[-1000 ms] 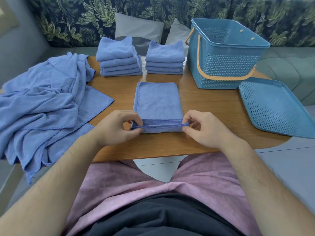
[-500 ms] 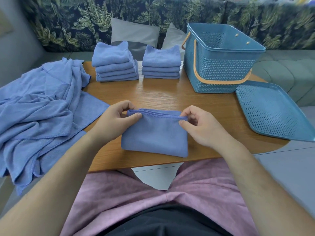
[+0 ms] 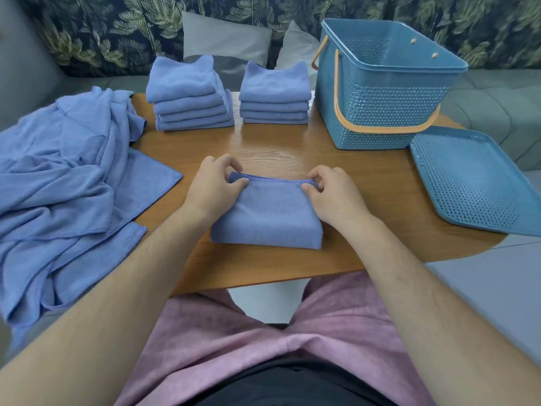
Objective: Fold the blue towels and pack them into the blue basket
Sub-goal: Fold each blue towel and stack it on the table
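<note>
A folded blue towel (image 3: 268, 218) lies on the wooden table (image 3: 351, 186) in front of me. My left hand (image 3: 215, 186) pinches its far left corner and my right hand (image 3: 333, 190) pinches its far right corner. Two stacks of folded blue towels stand at the table's back: the taller left stack (image 3: 188, 96) and the right stack (image 3: 275, 96). A heap of unfolded blue towels (image 3: 61, 183) covers the table's left end. The blue basket (image 3: 383, 86) with an orange handle stands at the back right, and no towels show inside it.
The basket's perforated blue lid (image 3: 471, 180) lies flat at the table's right edge, partly overhanging it. A sofa with leaf-patterned cushions and grey pillows (image 3: 225, 36) runs behind the table. My lap in pink fabric is under the near edge.
Both hands carried the towel's near edge up and over to the far edge, folding it in half. It now lies flat as a shorter, thicker rectangle.
</note>
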Tool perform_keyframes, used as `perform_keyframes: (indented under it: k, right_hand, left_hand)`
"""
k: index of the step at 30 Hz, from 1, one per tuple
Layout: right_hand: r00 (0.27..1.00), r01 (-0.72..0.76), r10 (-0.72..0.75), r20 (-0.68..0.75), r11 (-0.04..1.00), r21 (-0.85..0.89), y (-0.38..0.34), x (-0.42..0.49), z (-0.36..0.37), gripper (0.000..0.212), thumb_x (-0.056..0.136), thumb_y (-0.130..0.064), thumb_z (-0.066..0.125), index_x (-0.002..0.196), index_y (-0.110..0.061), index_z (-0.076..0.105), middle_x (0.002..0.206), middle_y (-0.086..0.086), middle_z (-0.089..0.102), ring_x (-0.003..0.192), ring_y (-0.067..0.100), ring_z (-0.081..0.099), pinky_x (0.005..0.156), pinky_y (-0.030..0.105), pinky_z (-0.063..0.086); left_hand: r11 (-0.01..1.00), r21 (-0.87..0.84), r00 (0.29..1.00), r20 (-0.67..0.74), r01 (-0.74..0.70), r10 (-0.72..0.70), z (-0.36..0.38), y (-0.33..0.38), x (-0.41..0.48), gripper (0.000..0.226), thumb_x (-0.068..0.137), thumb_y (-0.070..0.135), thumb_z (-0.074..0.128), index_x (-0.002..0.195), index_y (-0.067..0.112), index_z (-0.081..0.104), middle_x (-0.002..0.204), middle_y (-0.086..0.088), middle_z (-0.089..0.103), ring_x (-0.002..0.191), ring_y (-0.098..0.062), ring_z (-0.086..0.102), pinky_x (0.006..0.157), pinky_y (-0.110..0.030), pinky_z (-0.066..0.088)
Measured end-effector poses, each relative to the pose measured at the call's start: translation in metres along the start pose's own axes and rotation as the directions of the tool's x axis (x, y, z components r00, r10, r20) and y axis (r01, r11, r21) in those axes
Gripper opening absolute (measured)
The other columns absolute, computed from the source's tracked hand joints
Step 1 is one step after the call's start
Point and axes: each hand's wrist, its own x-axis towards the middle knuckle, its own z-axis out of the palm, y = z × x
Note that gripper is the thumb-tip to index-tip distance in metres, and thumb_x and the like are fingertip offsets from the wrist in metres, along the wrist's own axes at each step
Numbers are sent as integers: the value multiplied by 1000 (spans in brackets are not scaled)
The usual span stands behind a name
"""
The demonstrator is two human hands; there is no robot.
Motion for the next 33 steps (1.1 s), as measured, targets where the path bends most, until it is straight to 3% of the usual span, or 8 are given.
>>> perform_keyframes:
  k: [4, 7, 11, 16, 19, 26, 30, 33]
  right_hand:
    - [967, 155, -193, -168, 964, -214, -23, -16, -6, 36, 102, -30, 49, 135, -22, 57, 128, 5, 56, 119, 30, 54, 95, 44, 47]
    - [927, 315, -347, -143, 926, -208, -48, -40, 5, 46, 103, -34, 36, 143, -22, 54, 147, 0, 53, 144, 26, 39, 110, 43, 36]
    - [959, 251, -208, 191, 938, -238, -34, -53, 30, 54, 109, -43, 21, 161, -26, 24, 170, -6, 14, 157, 19, 1, 126, 41, 7]
    - [988, 23, 12, 156, 976, -218, -9, -62, 31, 64, 104, -59, 23, 162, -35, 10, 170, 7, -9, 155, 27, -16, 125, 43, -4]
    - [991, -41, 71, 113, 969, -245, -11, -68, 31, 69, 102, -63, 24, 163, -31, 10, 168, 22, 1, 155, 33, -13, 125, 45, -7]
    - [999, -31, 28, 46, 997, 70, -25, -63, 31, 63, 102, -35, 50, 158, -13, 30, 159, 7, 34, 152, 26, 19, 124, 39, 14]
    - [998, -16, -9, 67, 932, 361, -35, -50, 15, 64, 99, -16, 54, 159, -16, 31, 163, -4, 27, 149, 8, 24, 111, 13, 18]
    - [999, 15, -32, 39, 923, 385, -44, -28, 6, 65, 96, -8, 52, 157, -16, 34, 161, -6, 30, 147, 5, 27, 108, 10, 18]
  left_hand:
    - [947, 212, 953, -134, -240, 271, 2, 24, -22, 23, 95, 28, 58, 114, 20, 67, 114, 1, 60, 104, -21, 60, 86, -40, 50]
    - [879, 145, 890, 34, -454, 454, 15, 39, -44, 37, 95, 25, 45, 123, 12, 67, 128, -3, 65, 120, -23, 57, 98, -36, 44]
    - [914, 275, 945, 217, -298, 243, 27, 18, -55, 64, 97, 46, 17, 156, 28, 34, 164, 6, 28, 153, -14, 19, 124, -38, 12]
    - [946, 316, 997, 45, -78, 68, 28, 1, -73, 66, 95, 64, 21, 154, 39, 36, 167, -4, 20, 155, -26, 13, 125, -47, 15]
    - [918, 384, 995, -34, 102, -96, 27, -1, -82, 65, 95, 70, 29, 155, 42, 32, 163, -20, 24, 152, -34, 17, 123, -45, 12]
    - [996, 84, 995, -103, -1, 10, 23, -2, -73, 49, 96, 41, 60, 138, 15, 60, 141, -6, 50, 134, -22, 45, 109, -39, 35]
    - [993, -96, 989, -136, -63, 50, 20, 3, -60, 40, 96, 18, 63, 135, 10, 61, 138, 1, 49, 125, -4, 46, 99, -1, 27]
    - [982, -175, 987, -154, -69, 42, 14, 10, -40, 38, 97, 14, 61, 134, 12, 61, 135, 6, 49, 119, 5, 44, 93, 5, 25]
